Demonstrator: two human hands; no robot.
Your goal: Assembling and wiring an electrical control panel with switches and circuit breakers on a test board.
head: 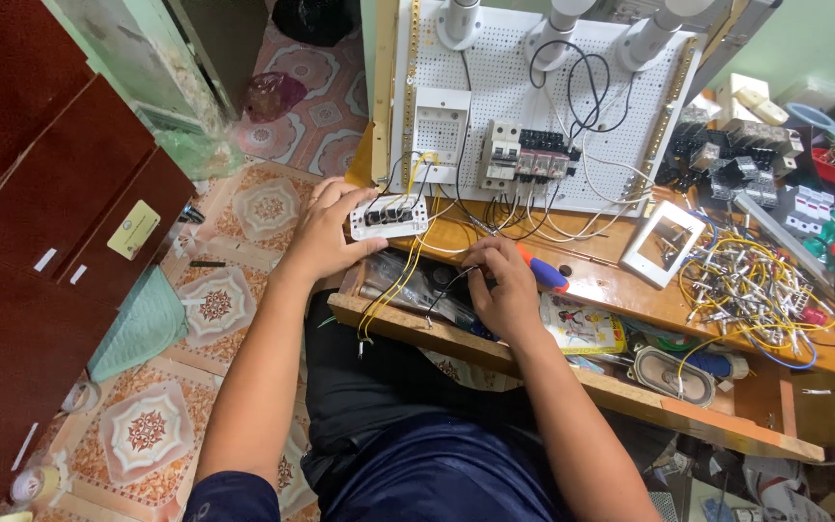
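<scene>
At the far left stands a dark red-brown wooden cabinet [41,193] with a patterned tile floor [147,425] below it, out of the way of the work. The left hand [326,232] has its fingers and thumb clamped around a white rectangular plastic switch module [390,217], holding it level just above the near edge of the wooden workbench [620,290], rear face up so that its black terminals are exposed. Yellow and black wires [400,275] hang from the module into the open wooden drawer [437,324] below, slack enough to let it be turned in the hand. Just right of it, the right hand [506,290] is curled shut on a screwdriver with a blue and red handle [543,274]; its tip points left toward the module, though the tip itself is hidden by the fingers. Farther back, a white perforated mounting board [495,68] leans upright, carrying a row of white and black circuit breakers [524,155] so their wiring faces the person. To the right lie an empty white plastic faceplate frame [667,242], set aside flat, and a loose tangle of yellow wires with metal ends [756,285], within reach.
</scene>
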